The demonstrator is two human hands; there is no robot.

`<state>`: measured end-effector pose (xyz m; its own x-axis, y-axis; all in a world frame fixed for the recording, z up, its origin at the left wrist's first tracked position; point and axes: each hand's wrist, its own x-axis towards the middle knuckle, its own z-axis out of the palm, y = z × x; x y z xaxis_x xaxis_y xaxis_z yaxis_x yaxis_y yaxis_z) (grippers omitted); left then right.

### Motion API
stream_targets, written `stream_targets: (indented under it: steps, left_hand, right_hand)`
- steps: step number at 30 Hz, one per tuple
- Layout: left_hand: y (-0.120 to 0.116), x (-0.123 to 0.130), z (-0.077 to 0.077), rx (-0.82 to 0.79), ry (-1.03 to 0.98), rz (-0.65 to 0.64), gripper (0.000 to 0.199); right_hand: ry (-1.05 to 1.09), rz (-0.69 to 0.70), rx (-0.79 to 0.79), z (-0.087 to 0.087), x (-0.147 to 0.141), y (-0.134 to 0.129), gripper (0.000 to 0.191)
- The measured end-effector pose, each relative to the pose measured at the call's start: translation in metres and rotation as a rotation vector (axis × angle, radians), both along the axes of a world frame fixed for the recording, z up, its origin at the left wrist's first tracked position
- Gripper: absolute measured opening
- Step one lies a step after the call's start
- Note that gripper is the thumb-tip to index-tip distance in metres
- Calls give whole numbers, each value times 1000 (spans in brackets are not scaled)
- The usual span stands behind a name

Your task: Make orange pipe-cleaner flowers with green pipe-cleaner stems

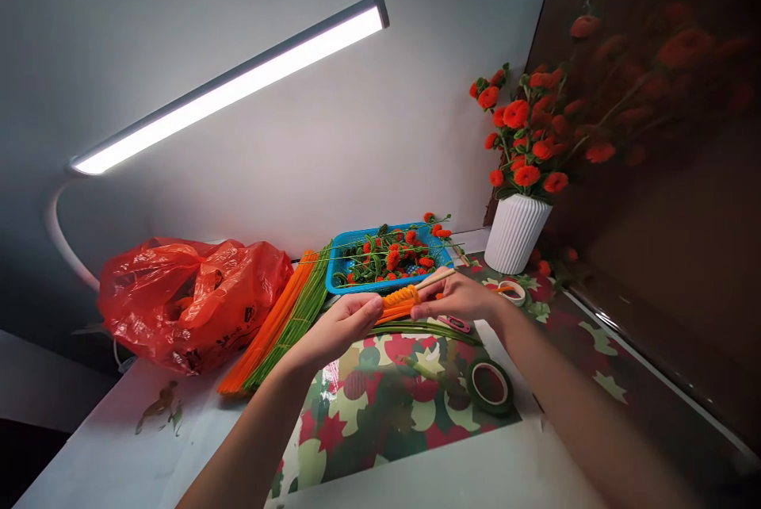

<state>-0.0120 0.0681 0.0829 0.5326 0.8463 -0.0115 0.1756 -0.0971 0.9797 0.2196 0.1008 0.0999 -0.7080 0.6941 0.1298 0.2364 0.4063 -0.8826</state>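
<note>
Over the patterned mat, an orange pipe cleaner (400, 296) is coiled around a thin wooden stick (436, 279). My left hand (352, 319) pinches the coil's left end between thumb and fingers. At the other end my right hand (462, 297) is closed around the stick, its thumb and fingertips against the coil. Loose orange pipe cleaners (392, 314) show just below the coil, and several green stems (431, 328) lie under them. A pink tool (455, 324), partly covered, sits beneath my right hand.
A blue basket (330, 265) of orange-red flowers stands behind my hands. Orange and green pipe cleaner bundles (291, 311) lie left, beside a red plastic bag (190, 303). Green tape (491, 387), a white tape roll (518, 296) and a white vase (517, 235) are right. A lamp (238, 89) hangs above.
</note>
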Motion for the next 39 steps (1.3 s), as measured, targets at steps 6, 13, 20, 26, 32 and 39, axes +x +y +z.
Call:
stream_targets:
  steps: [6,13,20,26,32,39]
  left_hand:
    - [-3,-5,5,-13,64,-148,48]
    - [-7,-11,15,-60,175,-318,47]
    - [-15,-10,30,74,491,-235,44]
    - [-11,-6,24,219,503,165,43]
    - [-8,15,6,87,-4,351,45]
    - [-7,27,-5,-239,-430,179,46]
  right_hand:
    - [-27,155,-178,-4,-1,0,38]
    - [-50,109,-202,1,5,-1,18]
    - [-185,32,-68,15,8,-11,19]
    - [-154,-412,481,8,-17,-22,12]
    - [360,-646,654,-16,-38,-21,17]
    - [726,-634,291,-20,-41,-16,5]
